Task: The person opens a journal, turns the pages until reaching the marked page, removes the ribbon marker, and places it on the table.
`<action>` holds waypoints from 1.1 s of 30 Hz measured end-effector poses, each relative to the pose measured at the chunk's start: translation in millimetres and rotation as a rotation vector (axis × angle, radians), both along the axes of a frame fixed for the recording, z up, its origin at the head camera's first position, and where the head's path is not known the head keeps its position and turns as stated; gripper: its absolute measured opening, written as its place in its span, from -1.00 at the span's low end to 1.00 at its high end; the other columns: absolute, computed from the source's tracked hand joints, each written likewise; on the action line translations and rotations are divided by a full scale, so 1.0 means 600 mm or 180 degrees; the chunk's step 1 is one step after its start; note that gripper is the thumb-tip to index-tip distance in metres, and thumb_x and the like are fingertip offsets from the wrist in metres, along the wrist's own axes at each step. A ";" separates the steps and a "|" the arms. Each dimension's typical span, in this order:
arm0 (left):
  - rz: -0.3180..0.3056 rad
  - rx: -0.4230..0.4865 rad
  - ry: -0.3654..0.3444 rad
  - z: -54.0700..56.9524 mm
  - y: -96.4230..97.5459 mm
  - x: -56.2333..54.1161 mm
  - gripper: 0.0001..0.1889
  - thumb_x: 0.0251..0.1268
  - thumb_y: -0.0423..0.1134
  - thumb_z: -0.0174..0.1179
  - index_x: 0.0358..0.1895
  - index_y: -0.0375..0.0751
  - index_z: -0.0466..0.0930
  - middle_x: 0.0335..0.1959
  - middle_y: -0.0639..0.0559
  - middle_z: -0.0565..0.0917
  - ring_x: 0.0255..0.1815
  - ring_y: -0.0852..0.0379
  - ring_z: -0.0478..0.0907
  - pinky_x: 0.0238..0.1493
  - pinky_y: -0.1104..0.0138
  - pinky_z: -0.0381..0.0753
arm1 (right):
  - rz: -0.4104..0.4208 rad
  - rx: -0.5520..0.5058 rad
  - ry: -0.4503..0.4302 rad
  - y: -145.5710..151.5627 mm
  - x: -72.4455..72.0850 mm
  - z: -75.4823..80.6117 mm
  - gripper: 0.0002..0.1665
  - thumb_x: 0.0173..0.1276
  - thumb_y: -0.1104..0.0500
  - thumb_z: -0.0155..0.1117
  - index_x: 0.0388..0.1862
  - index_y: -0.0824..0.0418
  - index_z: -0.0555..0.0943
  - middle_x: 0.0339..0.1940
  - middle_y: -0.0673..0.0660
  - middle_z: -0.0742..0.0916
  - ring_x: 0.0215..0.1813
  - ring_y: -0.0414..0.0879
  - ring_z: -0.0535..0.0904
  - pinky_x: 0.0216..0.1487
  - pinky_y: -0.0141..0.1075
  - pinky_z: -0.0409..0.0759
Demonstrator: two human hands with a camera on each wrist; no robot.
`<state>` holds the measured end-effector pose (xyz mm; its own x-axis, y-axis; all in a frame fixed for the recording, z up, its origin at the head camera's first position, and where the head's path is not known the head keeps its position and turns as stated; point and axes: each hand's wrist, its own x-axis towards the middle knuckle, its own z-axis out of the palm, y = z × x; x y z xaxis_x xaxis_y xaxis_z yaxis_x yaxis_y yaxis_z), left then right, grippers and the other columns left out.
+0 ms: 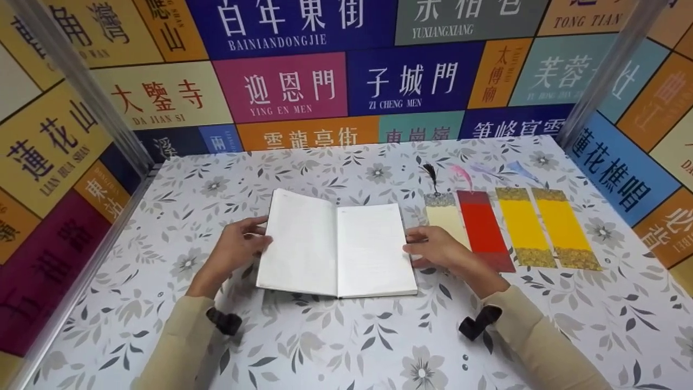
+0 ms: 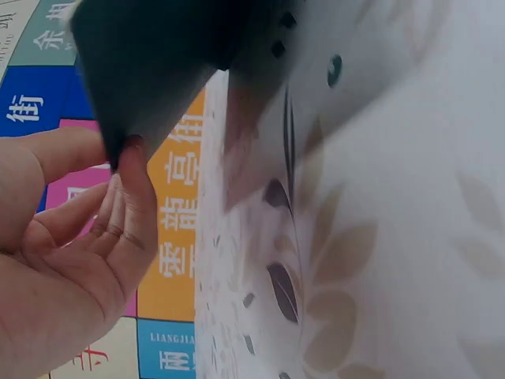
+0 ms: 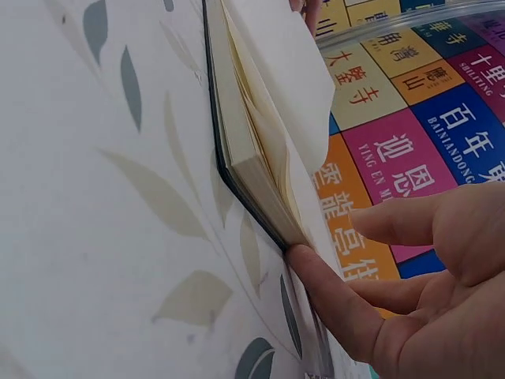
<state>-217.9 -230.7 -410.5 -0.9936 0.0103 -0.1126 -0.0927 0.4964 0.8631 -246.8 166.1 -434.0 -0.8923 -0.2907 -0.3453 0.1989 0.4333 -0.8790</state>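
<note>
An open book with near-blank white pages lies on the patterned tablecloth, its left half raised off the cloth. My left hand pinches the left edge of the dark cover between thumb and fingers, as the left wrist view shows. On the other side, my right hand is at the book's right edge. One fingertip touches the lower cover's corner in the right wrist view, while the thumb stands apart from the pages. Beyond that hand lies a cream bookmark with a black tassel, partly covered by it.
Right of the book lie a red bookmark with a pink tassel and two yellow bookmarks with patterned ends and pale blue tassels. Panels printed with place names stand behind and beside the floral tablecloth.
</note>
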 end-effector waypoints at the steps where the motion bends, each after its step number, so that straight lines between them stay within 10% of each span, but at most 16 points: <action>1: 0.0005 0.0051 0.0023 0.002 0.003 0.000 -0.43 0.38 -0.35 0.19 0.44 -0.32 0.36 0.13 -0.33 0.59 -0.10 0.11 0.63 -0.19 0.34 0.73 | -0.0003 -0.0055 -0.0027 0.002 0.000 0.000 -0.33 0.50 0.28 0.10 0.49 0.51 0.22 0.41 0.47 0.44 0.24 0.17 0.60 0.09 -0.12 0.74; 12: 0.0020 0.0538 0.0231 0.032 0.049 0.007 -0.49 0.50 -0.17 0.13 0.45 -0.14 0.40 0.16 -0.25 0.58 -0.05 0.18 0.66 -0.20 0.41 0.74 | -0.0025 -0.0363 -0.0279 0.014 -0.003 0.005 -0.39 0.60 0.26 -0.11 0.53 0.46 0.16 0.51 0.44 0.37 0.41 0.26 0.48 0.09 -0.24 0.73; 20: -0.0565 0.0998 0.0429 0.048 0.106 0.016 -0.47 0.63 -0.14 -0.10 0.56 -0.17 0.19 0.52 -0.21 0.34 0.38 -0.18 0.49 0.17 0.15 0.70 | -0.0154 -0.0333 -0.0402 0.023 -0.002 0.016 -0.32 0.62 0.05 -0.05 0.55 0.38 0.16 0.46 0.39 0.46 0.35 0.19 0.55 0.09 -0.25 0.73; 28: -0.0930 0.0329 0.0674 0.041 0.160 0.024 -0.38 0.67 0.07 -0.34 0.64 -0.02 -0.16 0.68 -0.04 -0.06 0.69 -0.05 -0.14 0.68 -0.04 -0.11 | -0.0212 -0.0348 -0.0415 0.023 -0.004 0.014 -0.30 0.61 0.03 -0.02 0.55 0.37 0.18 0.45 0.38 0.48 0.30 0.15 0.60 0.08 -0.27 0.73; 33: -0.1204 -0.0020 0.0772 0.031 0.190 0.022 -0.36 0.66 0.10 -0.42 0.65 -0.02 -0.24 0.69 -0.05 -0.12 0.70 -0.04 -0.20 0.69 0.00 -0.18 | -0.0171 -0.0409 -0.0365 0.024 -0.002 0.012 -0.34 0.61 0.10 -0.05 0.55 0.40 0.16 0.46 0.42 0.46 0.30 0.16 0.60 0.09 -0.26 0.73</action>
<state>-204.8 -116.7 -391.6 -0.9178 0.3780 0.1218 0.3008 0.4617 0.8345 -248.0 180.4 -426.7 -0.8647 -0.2919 -0.4088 0.3209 0.3050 -0.8966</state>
